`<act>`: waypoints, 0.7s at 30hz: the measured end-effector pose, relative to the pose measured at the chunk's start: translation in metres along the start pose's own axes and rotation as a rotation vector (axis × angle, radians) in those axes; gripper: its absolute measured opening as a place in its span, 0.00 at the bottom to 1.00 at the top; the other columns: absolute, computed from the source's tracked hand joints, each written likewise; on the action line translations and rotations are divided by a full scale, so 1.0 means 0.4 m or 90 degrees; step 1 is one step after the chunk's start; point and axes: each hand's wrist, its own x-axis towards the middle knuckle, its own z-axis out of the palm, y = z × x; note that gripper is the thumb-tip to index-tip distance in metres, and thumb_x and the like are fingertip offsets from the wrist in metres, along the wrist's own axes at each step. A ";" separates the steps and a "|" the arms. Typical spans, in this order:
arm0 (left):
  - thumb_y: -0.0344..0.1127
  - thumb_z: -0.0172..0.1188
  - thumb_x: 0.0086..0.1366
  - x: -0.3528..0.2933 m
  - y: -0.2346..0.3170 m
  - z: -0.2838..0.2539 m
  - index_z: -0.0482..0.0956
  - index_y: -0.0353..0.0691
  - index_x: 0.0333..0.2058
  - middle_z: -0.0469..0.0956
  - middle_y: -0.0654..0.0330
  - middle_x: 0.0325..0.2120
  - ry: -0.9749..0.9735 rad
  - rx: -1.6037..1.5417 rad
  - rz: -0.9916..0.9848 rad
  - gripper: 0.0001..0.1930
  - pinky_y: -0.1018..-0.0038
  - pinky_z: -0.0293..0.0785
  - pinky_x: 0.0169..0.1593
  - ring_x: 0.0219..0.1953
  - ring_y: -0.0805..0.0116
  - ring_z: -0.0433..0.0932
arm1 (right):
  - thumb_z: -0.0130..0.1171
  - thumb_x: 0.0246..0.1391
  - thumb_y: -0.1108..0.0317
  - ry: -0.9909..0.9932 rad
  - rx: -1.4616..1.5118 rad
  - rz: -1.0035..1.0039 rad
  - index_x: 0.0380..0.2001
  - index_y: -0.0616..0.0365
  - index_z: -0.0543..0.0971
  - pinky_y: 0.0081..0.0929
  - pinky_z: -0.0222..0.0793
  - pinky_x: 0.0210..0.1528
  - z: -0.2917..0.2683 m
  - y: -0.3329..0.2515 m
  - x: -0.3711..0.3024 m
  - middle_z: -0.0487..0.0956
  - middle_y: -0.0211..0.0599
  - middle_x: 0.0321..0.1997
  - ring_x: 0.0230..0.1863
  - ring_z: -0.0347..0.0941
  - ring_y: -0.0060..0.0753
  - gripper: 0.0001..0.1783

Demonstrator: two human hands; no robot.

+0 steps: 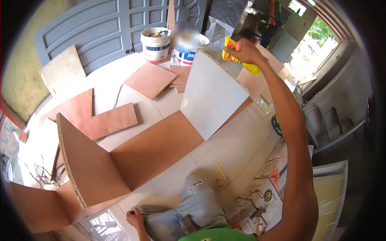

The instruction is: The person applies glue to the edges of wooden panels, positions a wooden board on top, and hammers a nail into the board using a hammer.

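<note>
My right hand [246, 53] is raised at the far right, its fingers wrapped round a yellow-and-red squeeze pack [230, 49] just beyond the top edge of an upright white-faced panel [215, 94]. That panel stands across a long brown plywood board [159, 146]. At the board's near left end rises another plywood panel [90, 160], with raw edges showing. My left hand [136, 219] is low by my knee, its fingers curled; whatever they may hold is too small to make out.
Loose plywood pieces [114, 121] lie on the tiled floor at left, with another board [149, 80] farther back. White buckets [156, 45] stand before a grey panelled door [90, 30]. A yellow strip [220, 169] and printed cardboard [263, 193] are on the floor at right.
</note>
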 end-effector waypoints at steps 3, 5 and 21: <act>0.43 0.60 0.50 0.000 -0.006 0.001 0.78 0.29 0.23 0.78 0.45 0.22 0.026 -0.021 0.017 0.17 0.56 0.73 0.37 0.27 0.45 0.78 | 0.55 0.45 0.31 0.128 -0.026 0.008 0.31 0.73 0.76 0.40 0.71 0.39 0.029 0.025 -0.067 0.78 0.62 0.35 0.39 0.77 0.53 0.43; 0.43 0.60 0.49 0.002 -0.006 0.007 0.78 0.28 0.23 0.78 0.45 0.22 0.000 -0.028 0.017 0.18 0.56 0.73 0.37 0.28 0.44 0.78 | 0.54 0.48 0.33 0.127 -0.023 0.004 0.32 0.72 0.76 0.41 0.71 0.41 0.054 0.071 -0.061 0.78 0.61 0.36 0.40 0.77 0.53 0.41; 0.45 0.61 0.49 -0.001 -0.005 0.018 0.79 0.29 0.25 0.79 0.44 0.25 -0.017 0.005 0.005 0.19 0.55 0.73 0.41 0.31 0.44 0.79 | 0.54 0.51 0.41 0.031 -0.040 0.026 0.42 0.70 0.74 0.38 0.70 0.48 0.078 0.021 -0.020 0.78 0.57 0.43 0.45 0.76 0.48 0.35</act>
